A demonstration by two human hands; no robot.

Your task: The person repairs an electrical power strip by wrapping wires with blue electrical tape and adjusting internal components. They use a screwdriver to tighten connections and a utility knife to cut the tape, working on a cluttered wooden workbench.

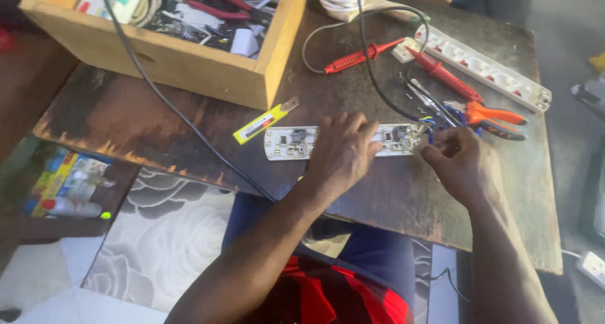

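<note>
**Opened power strip on the bench, both hands on it**

My left hand [340, 155] lies flat across the middle of the opened white power strip [287, 142], fingers spread and pressing it onto the dark wooden table [126, 119]. The strip sits just right of the frame's centre, running left to right, with its insides facing up. My right hand [459, 163] is at the strip's right end, fingertips pinched narrow around the small coloured wires [429, 123] where the black cable [372, 78] comes in. I can't tell exactly which wire I've got.

Just left of the strip, a yellow utility knife [261, 123] lies at a slant. To the upper right of the frame are orange-handled pliers [488, 117], two red test probes [359, 57] and a second, closed white power strip [485, 69]. The upper left is taken by a wooden box [189, 69] full of tools and cables. My red shirt [328, 295] shows at the bottom.
</note>
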